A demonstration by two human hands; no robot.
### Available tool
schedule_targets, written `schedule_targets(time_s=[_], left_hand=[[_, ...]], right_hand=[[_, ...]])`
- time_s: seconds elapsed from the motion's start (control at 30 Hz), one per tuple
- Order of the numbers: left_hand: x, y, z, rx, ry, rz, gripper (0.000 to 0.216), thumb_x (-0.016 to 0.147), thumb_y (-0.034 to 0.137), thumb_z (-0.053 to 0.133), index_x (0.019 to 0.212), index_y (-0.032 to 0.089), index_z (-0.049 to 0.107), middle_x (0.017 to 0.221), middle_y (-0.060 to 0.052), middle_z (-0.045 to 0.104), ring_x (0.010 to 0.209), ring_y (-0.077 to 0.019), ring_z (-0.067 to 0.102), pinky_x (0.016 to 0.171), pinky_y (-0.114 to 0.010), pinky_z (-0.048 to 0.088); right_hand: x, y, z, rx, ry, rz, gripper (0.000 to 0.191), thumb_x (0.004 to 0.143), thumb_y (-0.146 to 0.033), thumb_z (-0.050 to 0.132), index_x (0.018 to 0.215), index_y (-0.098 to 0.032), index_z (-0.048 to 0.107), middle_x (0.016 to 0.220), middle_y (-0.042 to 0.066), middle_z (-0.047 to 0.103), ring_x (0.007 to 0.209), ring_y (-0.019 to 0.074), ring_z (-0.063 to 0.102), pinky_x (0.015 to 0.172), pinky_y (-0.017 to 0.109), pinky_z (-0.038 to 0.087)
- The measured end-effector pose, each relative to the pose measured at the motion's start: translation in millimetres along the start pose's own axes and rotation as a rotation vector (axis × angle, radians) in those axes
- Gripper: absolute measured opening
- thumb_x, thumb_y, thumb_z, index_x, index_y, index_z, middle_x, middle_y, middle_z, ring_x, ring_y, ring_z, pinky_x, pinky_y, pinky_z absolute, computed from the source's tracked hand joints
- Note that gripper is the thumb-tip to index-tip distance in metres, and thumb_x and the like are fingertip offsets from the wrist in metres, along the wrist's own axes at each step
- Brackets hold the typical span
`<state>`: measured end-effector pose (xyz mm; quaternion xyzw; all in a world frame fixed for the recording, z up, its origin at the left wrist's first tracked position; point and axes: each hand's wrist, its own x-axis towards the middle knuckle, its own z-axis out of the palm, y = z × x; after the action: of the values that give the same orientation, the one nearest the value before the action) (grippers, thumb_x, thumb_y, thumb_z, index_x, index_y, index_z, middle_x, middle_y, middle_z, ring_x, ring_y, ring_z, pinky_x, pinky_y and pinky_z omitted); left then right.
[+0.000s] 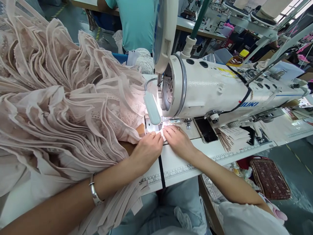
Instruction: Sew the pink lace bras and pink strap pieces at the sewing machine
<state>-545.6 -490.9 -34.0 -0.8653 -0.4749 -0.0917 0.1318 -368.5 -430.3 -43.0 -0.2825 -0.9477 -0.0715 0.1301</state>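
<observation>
My left hand lies on the edge of the pale pink ruffled lace fabric, fingers together and pressed flat just before the needle area. My right hand rests beside it on the white machine bed, fingers stretched toward the presser foot and holding the fabric edge down. A white Juki sewing machine stands right behind both hands, its lamp lighting the spot brightly. The needle itself is washed out by glare. A silver bangle sits on my left wrist.
The fabric is heaped high over the left of the table, which has a ruler strip along its front edge. A black phone and paper tags lie right of the hands. A person in a teal shirt sits behind. A woven bag is on the floor.
</observation>
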Motion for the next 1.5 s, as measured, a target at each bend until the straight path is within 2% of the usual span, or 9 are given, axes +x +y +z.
schedule_targets(time_s=[0.07,0.17,0.23,0.4,0.6,0.83,1.1,1.33,1.5], left_hand=[[3,3,1,0.023,-0.002,0.061,0.028,0.092,-0.003,0.040,0.098,0.003,0.067,0.088,-0.012,0.070,0.081,-0.0232,0.066,0.074,-0.035,0.053],[7,8,3,0.088,0.021,0.123,0.034,0.093,-0.003,0.037,0.114,-0.004,0.064,0.108,-0.020,0.071,0.104,-0.0277,0.066,0.094,-0.041,0.050],[8,9,2,0.133,0.001,0.142,0.039,0.093,-0.005,0.034,0.122,-0.006,0.061,0.115,-0.023,0.069,0.109,-0.0282,0.064,0.100,-0.042,0.047],[12,7,-4,0.149,-0.162,0.153,0.045,0.091,-0.009,0.030,0.125,-0.007,0.059,0.108,-0.021,0.070,0.089,-0.0237,0.066,0.082,-0.037,0.053],[13,5,0,0.103,-0.190,0.131,0.045,0.092,-0.008,0.031,0.130,-0.009,0.054,0.114,-0.023,0.069,0.094,-0.0251,0.066,0.083,-0.038,0.054],[10,3,9,0.134,-0.073,0.135,0.045,0.091,-0.008,0.033,0.128,-0.006,0.057,0.115,-0.021,0.070,0.098,-0.0252,0.067,0.087,-0.038,0.054],[8,0,18,0.127,0.081,0.123,0.038,0.093,-0.005,0.037,0.122,-0.005,0.060,0.110,-0.020,0.072,0.094,-0.0252,0.068,0.083,-0.037,0.054],[10,-3,18,0.072,0.020,0.112,0.042,0.094,-0.005,0.030,0.126,-0.005,0.059,0.118,-0.024,0.069,0.101,-0.0275,0.067,0.084,-0.041,0.055],[12,-5,19,0.085,0.094,0.099,0.039,0.094,-0.003,0.033,0.121,-0.005,0.062,0.115,-0.022,0.071,0.097,-0.0271,0.068,0.079,-0.038,0.054]], right_hand=[[1,6,1,0.037,-0.056,-0.003,0.038,0.097,-0.004,0.035,0.119,-0.009,0.065,0.117,0.016,0.069,0.113,0.0263,0.060,0.096,0.040,0.052],[2,19,2,0.144,-0.174,0.066,0.046,0.094,-0.002,0.036,0.131,-0.016,0.061,0.132,0.011,0.065,0.118,0.0252,0.060,0.093,0.040,0.055],[1,25,3,0.205,-0.235,0.126,0.052,0.092,-0.001,0.037,0.135,-0.021,0.059,0.139,0.008,0.061,0.118,0.0246,0.061,0.092,0.040,0.056],[3,24,6,0.286,-0.270,0.223,0.055,0.090,-0.003,0.040,0.137,-0.026,0.058,0.135,0.007,0.062,0.113,0.0270,0.062,0.090,0.041,0.055],[3,22,8,0.266,-0.290,0.256,0.051,0.090,-0.004,0.036,0.131,-0.023,0.061,0.128,0.008,0.065,0.104,0.0258,0.064,0.088,0.040,0.054],[1,27,2,0.361,-0.340,0.280,0.056,0.091,-0.004,0.032,0.140,-0.023,0.054,0.146,0.007,0.056,0.117,0.0239,0.062,0.089,0.038,0.054],[11,21,-19,0.404,-0.477,0.344,0.057,0.095,-0.006,0.026,0.145,-0.020,0.049,0.144,0.010,0.057,0.125,0.0238,0.057,0.094,0.039,0.051],[11,22,-16,0.424,-0.433,0.344,0.055,0.097,-0.008,0.025,0.142,-0.023,0.050,0.137,0.008,0.061,0.120,0.0225,0.058,0.094,0.038,0.049],[9,25,-7,0.426,-0.362,0.322,0.050,0.097,-0.010,0.027,0.136,-0.028,0.055,0.128,0.005,0.066,0.111,0.0219,0.062,0.089,0.036,0.051]])
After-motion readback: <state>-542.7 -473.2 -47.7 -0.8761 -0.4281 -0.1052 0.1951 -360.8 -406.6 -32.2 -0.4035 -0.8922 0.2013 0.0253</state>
